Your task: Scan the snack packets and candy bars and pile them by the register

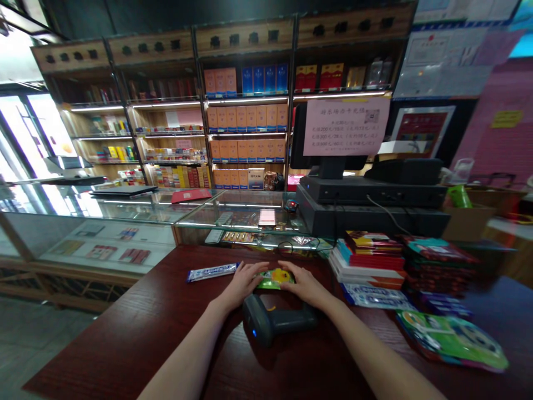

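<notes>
A small green snack packet [271, 279] with a yellow picture lies flat on the dark red wooden counter. My left hand [242, 284] holds its left end, and my right hand [307, 286] grips the right end with thumb and fingers. Just nearer to me, between my forearms, a dark grey barcode scanner [271, 322] lies on its side with a small blue light showing. Left of my left hand is a long blue-and-white wrapped packet [213, 271], close to the fingertips.
To the right are a stack of red and white boxes [368, 261], dark packets [439, 264], blue-and-white wrappers [377, 296] and a large green bag [453, 339]. Behind stand a till [375, 194] with a pink notice [345, 126] and a glass display case [233, 208].
</notes>
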{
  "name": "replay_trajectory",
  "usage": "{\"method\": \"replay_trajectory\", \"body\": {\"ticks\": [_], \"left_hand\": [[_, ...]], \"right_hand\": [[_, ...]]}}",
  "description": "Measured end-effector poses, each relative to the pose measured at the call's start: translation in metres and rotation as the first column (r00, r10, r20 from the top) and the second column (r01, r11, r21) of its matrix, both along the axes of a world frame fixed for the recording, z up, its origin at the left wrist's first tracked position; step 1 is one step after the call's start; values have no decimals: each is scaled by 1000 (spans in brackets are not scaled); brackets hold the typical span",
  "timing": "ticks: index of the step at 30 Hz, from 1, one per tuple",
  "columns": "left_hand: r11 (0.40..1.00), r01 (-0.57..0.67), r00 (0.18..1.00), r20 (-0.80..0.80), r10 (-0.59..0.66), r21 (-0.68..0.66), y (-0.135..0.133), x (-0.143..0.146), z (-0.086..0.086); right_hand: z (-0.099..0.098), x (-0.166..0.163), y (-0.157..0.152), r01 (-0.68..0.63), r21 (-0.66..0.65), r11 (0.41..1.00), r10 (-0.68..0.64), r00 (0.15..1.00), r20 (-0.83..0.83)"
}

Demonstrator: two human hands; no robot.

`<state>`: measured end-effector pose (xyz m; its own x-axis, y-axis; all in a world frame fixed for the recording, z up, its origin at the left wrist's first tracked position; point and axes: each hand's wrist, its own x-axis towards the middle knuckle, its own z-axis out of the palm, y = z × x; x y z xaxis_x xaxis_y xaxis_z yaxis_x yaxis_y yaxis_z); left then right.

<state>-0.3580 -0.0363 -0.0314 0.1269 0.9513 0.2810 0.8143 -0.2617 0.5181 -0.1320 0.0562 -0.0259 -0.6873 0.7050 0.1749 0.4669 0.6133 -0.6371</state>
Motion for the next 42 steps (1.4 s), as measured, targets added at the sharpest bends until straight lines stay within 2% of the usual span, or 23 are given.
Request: {"method": "replay_trajectory", "body": {"ticks": [6, 16, 25, 31, 34, 38, 42], "left_hand": [[1000, -27, 1000, 12, 27, 3, -1, -2, 1], [998, 1, 994, 113, -8, 61, -6, 5, 10], [983, -13, 983, 183, -21, 183, -7, 8, 14], [966, -49, 991, 132, 16, 253, -5, 7, 12], [941, -120, 990, 111, 89, 317, -4, 5, 10], [916, -208, 977, 108, 182, 343, -5, 3, 8], [913, -232, 970, 154, 190, 336, -7, 3, 10]], "right_hand": [[0, 17, 4, 37, -147, 988, -57, 989, -134], [-3, 34, 3, 67, -292, 954, -152, 947, -283], [5, 34, -6, 108, -391, 914, -256, 902, -349], [13, 33, -16, 149, -471, 869, -351, 857, -378], [13, 30, -19, 151, -493, 857, -397, 804, -443], [17, 28, -24, 69, -490, 869, -361, 765, -533], [21, 29, -26, 1, -443, 897, -281, 776, -565]]}}
